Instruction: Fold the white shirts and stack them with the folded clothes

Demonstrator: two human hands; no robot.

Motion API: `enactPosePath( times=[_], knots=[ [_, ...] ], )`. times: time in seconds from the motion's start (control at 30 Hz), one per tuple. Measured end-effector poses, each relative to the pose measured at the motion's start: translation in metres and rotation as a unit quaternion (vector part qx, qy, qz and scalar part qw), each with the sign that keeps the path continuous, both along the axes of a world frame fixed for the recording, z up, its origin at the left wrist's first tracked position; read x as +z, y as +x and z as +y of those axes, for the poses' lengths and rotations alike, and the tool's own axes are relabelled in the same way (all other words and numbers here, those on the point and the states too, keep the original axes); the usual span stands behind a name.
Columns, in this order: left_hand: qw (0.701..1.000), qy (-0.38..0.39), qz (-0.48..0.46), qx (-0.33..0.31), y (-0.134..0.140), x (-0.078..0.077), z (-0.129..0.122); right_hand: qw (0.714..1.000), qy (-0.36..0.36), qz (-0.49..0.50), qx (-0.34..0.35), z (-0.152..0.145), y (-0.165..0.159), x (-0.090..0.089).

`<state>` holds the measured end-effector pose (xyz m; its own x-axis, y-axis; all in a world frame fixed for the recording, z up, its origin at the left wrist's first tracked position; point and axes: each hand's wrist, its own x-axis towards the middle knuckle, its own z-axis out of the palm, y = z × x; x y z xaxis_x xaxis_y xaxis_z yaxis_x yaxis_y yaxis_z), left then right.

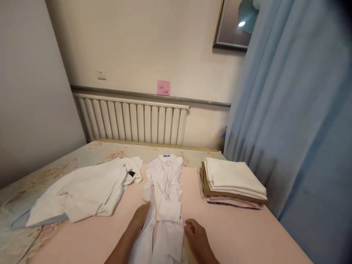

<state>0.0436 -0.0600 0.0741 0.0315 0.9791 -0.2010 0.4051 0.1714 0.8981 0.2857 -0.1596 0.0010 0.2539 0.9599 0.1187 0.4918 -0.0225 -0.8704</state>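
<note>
A white shirt (168,190) lies lengthwise in front of me, its collar with a blue label at the far end. Its sides are folded inward into a narrow strip, and a gap shows between the left sleeve part and the body. At the shirt's left edge is my left hand (140,217), closed on the cloth, with most fingers hidden from view. My right hand (196,236) is at the right edge with its fingers curled in a pinch against the fabric.
Loose white garments (85,189) lie spread on the left, with light blue cloth under them. On the right stands a stack of folded clothes (233,179). A pink sheet (228,231) covers part of the floral bedding (52,170). A blue curtain (277,110) hangs at the right; a radiator (134,119) is behind.
</note>
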Motion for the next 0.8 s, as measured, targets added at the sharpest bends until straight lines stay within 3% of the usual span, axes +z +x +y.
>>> enactPosePath(
  times=[0.17,0.3,0.43,0.57,0.67,0.8],
  knots=[
    [0.99,-0.004,0.126,-0.056,-0.028,-0.013,-0.009,0.998,-0.048,0.046,0.006,-0.003,-0.013,0.0],
    [0.976,-0.009,0.197,-0.092,-0.047,-0.025,-0.034,0.995,-0.089,0.042,-0.003,-0.01,-0.026,-0.002],
    [0.964,0.006,0.248,-0.093,-0.053,-0.04,-0.057,0.996,-0.089,-0.008,-0.022,-0.016,-0.032,-0.002],
    [0.964,0.007,0.257,-0.07,-0.055,-0.054,-0.062,0.995,-0.088,-0.014,-0.05,-0.01,-0.03,0.006],
    [0.968,0.012,0.246,-0.057,-0.062,-0.053,-0.055,0.995,-0.064,-0.036,-0.066,0.002,-0.027,0.014],
    [0.971,0.037,0.235,-0.011,-0.079,-0.034,-0.038,0.996,-0.037,-0.057,-0.053,0.019,-0.03,0.021]
  ],
)
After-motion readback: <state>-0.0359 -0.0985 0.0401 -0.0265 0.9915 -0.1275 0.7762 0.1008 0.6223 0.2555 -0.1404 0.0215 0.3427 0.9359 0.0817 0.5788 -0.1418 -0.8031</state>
